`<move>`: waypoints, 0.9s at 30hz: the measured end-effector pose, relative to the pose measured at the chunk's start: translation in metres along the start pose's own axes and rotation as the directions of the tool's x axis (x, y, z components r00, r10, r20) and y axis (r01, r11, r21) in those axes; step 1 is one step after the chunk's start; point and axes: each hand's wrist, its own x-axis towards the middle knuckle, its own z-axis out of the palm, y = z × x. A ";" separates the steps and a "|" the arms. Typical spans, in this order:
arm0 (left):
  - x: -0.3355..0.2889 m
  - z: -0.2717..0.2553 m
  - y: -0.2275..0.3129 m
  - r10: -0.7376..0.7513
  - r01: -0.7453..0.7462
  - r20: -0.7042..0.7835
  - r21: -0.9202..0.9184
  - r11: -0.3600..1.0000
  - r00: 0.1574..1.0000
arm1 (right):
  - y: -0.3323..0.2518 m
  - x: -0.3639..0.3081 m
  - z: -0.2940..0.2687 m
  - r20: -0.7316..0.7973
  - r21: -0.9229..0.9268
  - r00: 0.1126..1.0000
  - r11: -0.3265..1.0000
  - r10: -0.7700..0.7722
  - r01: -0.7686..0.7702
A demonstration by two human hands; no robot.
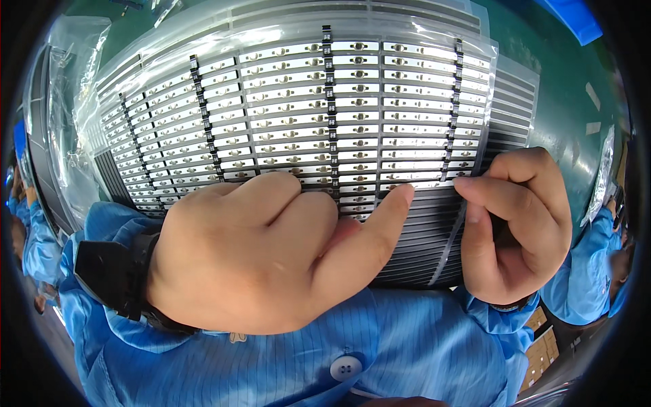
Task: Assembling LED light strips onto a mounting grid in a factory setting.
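Observation:
A wide ribbed tray (pixel 434 251) lies in front of me, its upper rows filled with silver metal strips (pixel 420 115) that carry small round fittings. My left hand (pixel 251 251) rests over the near rows with its fingers curled under. Its thumb stretches right and its tip touches the nearest strip in the right section. What the curled fingers hold, if anything, is hidden. At that strip's right end, my right hand (pixel 519 224) touches down with the index fingertip. The right thumb sits just below, apart from the index finger, with nothing visible between them; the other fingers are bent.
Black clips (pixel 329 102) run in columns across the strips. Clear plastic film (pixel 74 115) lies at the tray's left and far edges. Under everything is a green tabletop (pixel 569 129), with a blue object (pixel 576 20) at far right. Other people in blue sleeves (pixel 583 271) are at both sides.

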 end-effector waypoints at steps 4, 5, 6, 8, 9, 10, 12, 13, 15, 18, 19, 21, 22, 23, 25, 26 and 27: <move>0.000 0.004 -0.001 0.008 -0.008 -0.036 0.005 1.000 0.999 | 0.001 0.000 0.000 0.011 -0.039 1.000 0.999 -0.003 0.003; 0.001 0.005 -0.001 0.011 -0.010 -0.052 0.009 1.000 0.999 | 0.002 -0.001 0.001 0.006 -0.043 1.000 0.999 -0.016 0.016; 0.000 0.005 0.000 0.010 -0.009 -0.051 0.010 1.000 0.999 | 0.002 0.000 0.001 0.006 -0.041 1.000 0.999 -0.016 0.016; 0.000 0.006 0.001 -0.007 0.008 -0.070 0.003 1.000 0.998 | 0.002 0.000 0.000 0.017 -0.052 1.000 0.998 -0.021 0.022; 0.000 0.006 0.001 -0.007 0.007 -0.069 0.002 1.000 0.998 | 0.002 0.000 0.000 0.017 -0.052 1.000 0.998 -0.019 0.020; 0.000 0.006 0.001 -0.010 0.010 -0.066 -0.001 1.000 0.998 | 0.002 0.000 -0.001 0.020 -0.049 1.000 0.999 -0.022 0.023; 0.000 0.005 0.001 -0.014 0.014 -0.061 -0.003 1.000 0.998 | 0.001 0.001 -0.001 0.022 -0.045 0.999 0.999 -0.025 0.026; 0.000 0.004 0.001 -0.012 0.012 -0.058 0.003 1.000 0.998 | 0.001 0.002 -0.002 0.037 -0.043 0.999 0.998 -0.034 0.035; 0.001 0.004 0.000 -0.005 0.006 -0.055 0.008 1.000 0.998 | 0.001 0.002 -0.004 0.049 -0.044 0.998 0.998 -0.040 0.042; 0.001 0.004 0.000 -0.019 0.019 -0.005 0.010 1.000 1.000 | 0.002 0.001 -0.005 0.055 -0.053 0.998 0.998 -0.040 0.043; 0.001 0.004 -0.001 -0.010 0.010 0.004 0.028 1.000 1.000 | 0.003 0.000 -0.005 0.053 -0.049 0.997 0.998 -0.047 0.049; 0.001 0.003 0.000 -0.003 0.003 0.014 0.049 0.999 1.000 | 0.002 -0.002 -0.006 0.051 -0.043 0.997 0.997 -0.057 0.059; 0.000 0.002 0.002 -0.011 0.010 0.017 0.048 0.999 1.000 | -0.001 -0.005 -0.006 -0.007 -0.043 1.000 0.999 -0.024 0.024; 0.000 0.001 0.003 -0.019 0.018 0.019 0.048 0.999 1.000 | -0.003 -0.006 -0.008 -0.065 -0.040 0.998 0.999 0.009 -0.012; 0.001 0.001 0.003 -0.021 0.019 0.028 0.046 0.999 0.999 | -0.004 -0.010 -0.011 -0.084 -0.074 0.994 0.995 0.066 -0.072; 0.001 0.000 0.003 -0.026 0.025 0.037 0.046 0.999 0.999 | -0.004 -0.011 -0.013 -0.103 -0.105 0.988 0.986 0.119 -0.129; 0.002 0.000 0.003 -0.025 0.023 0.036 0.047 0.999 0.999 | -0.001 -0.012 -0.013 -0.092 -0.093 0.992 0.991 0.086 -0.094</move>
